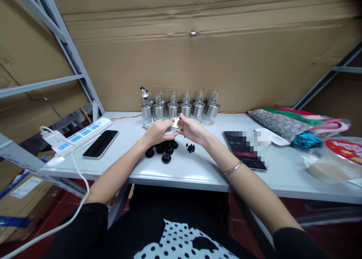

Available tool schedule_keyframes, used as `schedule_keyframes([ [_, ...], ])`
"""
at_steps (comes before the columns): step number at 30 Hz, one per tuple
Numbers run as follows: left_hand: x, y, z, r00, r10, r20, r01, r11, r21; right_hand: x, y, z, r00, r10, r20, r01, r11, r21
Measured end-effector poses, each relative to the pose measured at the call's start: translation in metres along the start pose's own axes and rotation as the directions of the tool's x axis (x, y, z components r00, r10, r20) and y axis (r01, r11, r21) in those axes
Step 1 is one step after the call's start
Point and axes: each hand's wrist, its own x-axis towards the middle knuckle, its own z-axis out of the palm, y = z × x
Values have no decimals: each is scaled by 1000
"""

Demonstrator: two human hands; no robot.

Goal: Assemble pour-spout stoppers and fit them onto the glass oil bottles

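Note:
My left hand (pixel 158 132) and my right hand (pixel 192 130) meet above the middle of the white table (pixel 198 168), both pinching a small silver metal spout piece (pixel 175 123) between the fingertips. Under my hands lie several black round stoppers (pixel 166 150) and a little heap of tiny black parts (pixel 190 148). Behind them stands a row of several glass bottles with silver metal bands (pixel 181 107); the leftmost bottle (pixel 146 108) has a spout fitted on top.
A blue and white power strip (pixel 80 135) with a white cable and a dark phone (pixel 101 143) lie at the left. Another phone (pixel 243 149), a white flat object (pixel 271 137), patterned pouches (pixel 283 122) and plastic bags (pixel 333 161) lie at the right. Cardboard sheets back the table.

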Motion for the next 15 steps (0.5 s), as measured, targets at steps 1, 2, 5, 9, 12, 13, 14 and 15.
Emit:
schedule_keyframes([
  [1,0,0,1,1000,7,-10,-7,1000,2,0,0,0,1000,7,0,-7,1000,28],
  [2,0,-1,1,1000,16,-20,-16,1000,3,0,0,1,1000,20,4,-21,998,61],
  [5,-1,-2,2,999,35,-34,-35,999,0,0,0,2,998,60,26,-63,989,135],
  [9,0,-1,1,999,25,-20,-25,1000,-2,0,-2,2,998,64,28,-67,990,127],
  [12,0,0,0,1000,13,-3,-13,1000,-11,0,-2,2,998,64,24,-66,990,124],
  [13,0,1,1,1000,8,6,-8,1000,-17,0,-2,1,998,63,26,-66,990,125],
  [14,0,0,1,1000,2,15,-2,1000,-23,0,-2,1,998,62,30,-65,990,127],
  [15,0,0,1,1000,-5,24,6,1000,-28,0,-2,1,997,61,38,-65,990,129],
])
